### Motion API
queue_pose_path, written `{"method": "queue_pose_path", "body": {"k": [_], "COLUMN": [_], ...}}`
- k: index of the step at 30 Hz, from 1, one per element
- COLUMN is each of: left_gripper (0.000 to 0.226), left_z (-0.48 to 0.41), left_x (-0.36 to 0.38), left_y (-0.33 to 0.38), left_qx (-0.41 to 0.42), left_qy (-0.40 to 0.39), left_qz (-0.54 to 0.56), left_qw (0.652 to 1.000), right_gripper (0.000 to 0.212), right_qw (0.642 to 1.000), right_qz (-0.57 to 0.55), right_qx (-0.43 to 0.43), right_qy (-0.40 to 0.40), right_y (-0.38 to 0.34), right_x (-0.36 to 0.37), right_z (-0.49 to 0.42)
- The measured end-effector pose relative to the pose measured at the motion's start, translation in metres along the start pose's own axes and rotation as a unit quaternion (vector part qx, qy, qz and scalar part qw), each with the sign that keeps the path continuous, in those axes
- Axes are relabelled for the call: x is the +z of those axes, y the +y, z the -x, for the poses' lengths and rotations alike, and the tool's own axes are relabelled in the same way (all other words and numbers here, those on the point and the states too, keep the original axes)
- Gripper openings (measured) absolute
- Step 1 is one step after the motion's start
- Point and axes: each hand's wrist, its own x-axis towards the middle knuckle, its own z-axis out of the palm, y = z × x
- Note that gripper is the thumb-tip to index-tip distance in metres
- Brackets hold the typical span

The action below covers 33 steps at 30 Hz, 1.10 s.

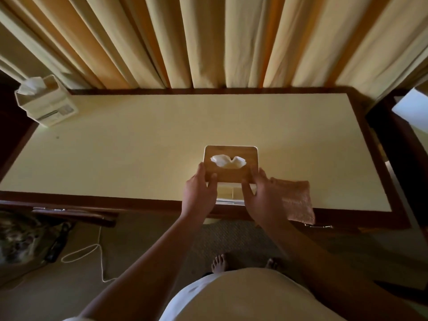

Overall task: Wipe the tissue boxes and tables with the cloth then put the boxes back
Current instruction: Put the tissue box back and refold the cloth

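- While both hands clasp it, the wood-lidded tissue box [231, 172] sits at the near edge of the table [139, 140], with a white tissue poking up through its slot. Whether it rests on the surface or is raised just off it cannot be told.
- The left hand [199, 193] grips the box's left side, thumb on the lid's near corner.
- The right hand [260, 198] grips the box's right side, fingers wrapped round the edge.
- A pinkish cloth [297, 202] lies just right of the box, against the right hand, draping over the table's front rim.
- A second tissue box [46, 103], white, stands well apart to the far left of the box, on the table's corner.
- A pleated curtain [208, 42] hangs beyond the box.
- Below the box, nearer the person, are bare feet [220, 262] and, to their left, a white cord [92, 251] on the carpet.
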Motion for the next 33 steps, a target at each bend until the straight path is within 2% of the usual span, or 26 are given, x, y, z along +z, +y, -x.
{"method": "queue_pose_path", "body": {"k": [6,11,16,19,22,27,33], "left_gripper": [0.023,0.025,0.031,0.036,0.037,0.033,0.029], "left_z": [-0.013,-0.024,-0.047,-0.065,-0.088,-0.132,-0.192], "left_x": [-0.003,0.002,0.016,0.033,0.057,0.11,0.181], "left_y": [-0.003,0.011,0.039,0.066,0.097,0.161,0.236], "left_qx": [0.011,0.046,0.097,0.127,0.15,0.185,0.198], "left_qy": [-0.012,-0.036,-0.057,-0.066,-0.079,-0.098,-0.137], "left_qz": [0.003,-0.012,-0.033,-0.048,-0.041,-0.043,-0.079], "left_qw": [1.0,0.998,0.993,0.989,0.985,0.977,0.967], "right_gripper": [0.062,0.071,0.054,0.052,0.062,0.057,0.055], "right_qw": [1.0,0.996,0.99,0.985,0.982,0.973,0.966], "right_qz": [0.007,0.012,0.011,0.027,0.026,0.012,0.01], "right_qx": [0.009,0.07,0.089,0.114,0.129,0.148,0.182], "right_qy": [0.027,0.053,0.107,0.125,0.134,0.179,0.182], "right_y": [-0.014,-0.013,-0.002,0.008,0.024,0.06,0.119], "right_x": [0.01,0.004,-0.022,-0.044,-0.067,-0.118,-0.171], "right_z": [0.009,0.011,-0.002,-0.017,-0.038,-0.083,-0.149]}}
